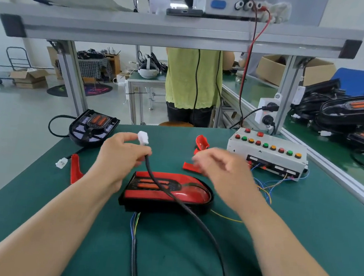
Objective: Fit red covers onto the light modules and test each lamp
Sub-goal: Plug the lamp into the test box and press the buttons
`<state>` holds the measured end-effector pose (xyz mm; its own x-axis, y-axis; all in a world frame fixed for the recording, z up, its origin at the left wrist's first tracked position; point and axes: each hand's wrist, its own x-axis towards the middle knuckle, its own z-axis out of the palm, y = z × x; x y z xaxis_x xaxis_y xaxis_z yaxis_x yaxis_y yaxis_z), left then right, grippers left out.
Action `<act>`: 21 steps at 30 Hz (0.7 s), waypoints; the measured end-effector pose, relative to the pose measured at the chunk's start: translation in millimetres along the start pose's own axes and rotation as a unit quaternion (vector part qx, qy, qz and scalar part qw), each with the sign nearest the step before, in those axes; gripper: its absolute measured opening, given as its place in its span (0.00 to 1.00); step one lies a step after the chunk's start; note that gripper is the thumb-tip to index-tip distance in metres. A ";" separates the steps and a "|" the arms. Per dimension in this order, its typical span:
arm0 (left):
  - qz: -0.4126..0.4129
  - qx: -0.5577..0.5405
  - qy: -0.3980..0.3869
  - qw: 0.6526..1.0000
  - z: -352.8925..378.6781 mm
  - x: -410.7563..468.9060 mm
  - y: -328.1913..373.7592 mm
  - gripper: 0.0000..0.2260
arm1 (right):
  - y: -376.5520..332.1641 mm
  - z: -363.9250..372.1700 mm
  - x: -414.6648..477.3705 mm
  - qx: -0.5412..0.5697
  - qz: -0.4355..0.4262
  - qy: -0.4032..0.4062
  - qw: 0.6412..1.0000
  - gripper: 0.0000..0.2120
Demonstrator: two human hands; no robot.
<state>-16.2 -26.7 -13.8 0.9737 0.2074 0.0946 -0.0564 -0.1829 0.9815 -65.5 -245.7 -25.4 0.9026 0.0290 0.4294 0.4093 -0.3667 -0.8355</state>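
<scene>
A person's left hand (121, 151) grips a black cable (207, 230) just below its white connector (143, 137), fingers curled round the cord, above a green bench mat (301, 229). The cable crosses a light module (160, 208) lying at mid-bench with a red cover (189, 183) seated on it, then runs out of the bottom of the frame. The right hand (221, 164) hovers beside it, so smeared by motion blur that whether its loosely curled fingers hold anything cannot be told; it partly hides a loose red cover piece (188, 166). An uncovered module (93, 128) sits at the far left edge of the bench, and a button-studded test box (267, 153) at far right. Behind the bench stands someone in a green shirt (193, 78), cut off above by the shelf rail (176, 34).
</scene>
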 end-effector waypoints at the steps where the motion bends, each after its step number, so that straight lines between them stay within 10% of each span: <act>1: -0.021 -0.017 -0.015 1.000 -4.1 2.6 -1.4 0.14 | 6.9 -9.4 5.4 -0.057 0.018 0.057 0.997 0.08; 6: -0.067 -0.032 -0.156 0.985 -10.2 3.1 -12.7 0.12 | 41.5 -37.2 15.8 -0.352 0.176 0.012 0.919 0.10; 13: -0.021 -0.005 -0.311 0.950 -12.6 -2.9 -13.5 0.18 | 42.4 -40.4 15.6 -0.390 0.213 -0.034 0.895 0.17; 21: 0.120 0.206 -0.216 0.947 -12.6 15.6 -13.7 0.22 | 28.6 -51.9 13.3 -0.421 0.207 -0.066 0.880 0.07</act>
<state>-3.1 -8.9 -23.7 0.9482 -0.2839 0.1427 -0.2834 -0.5522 0.7841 -48.7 -304.1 -25.7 0.9814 -0.1829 0.0577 -0.1534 -0.9292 -0.3362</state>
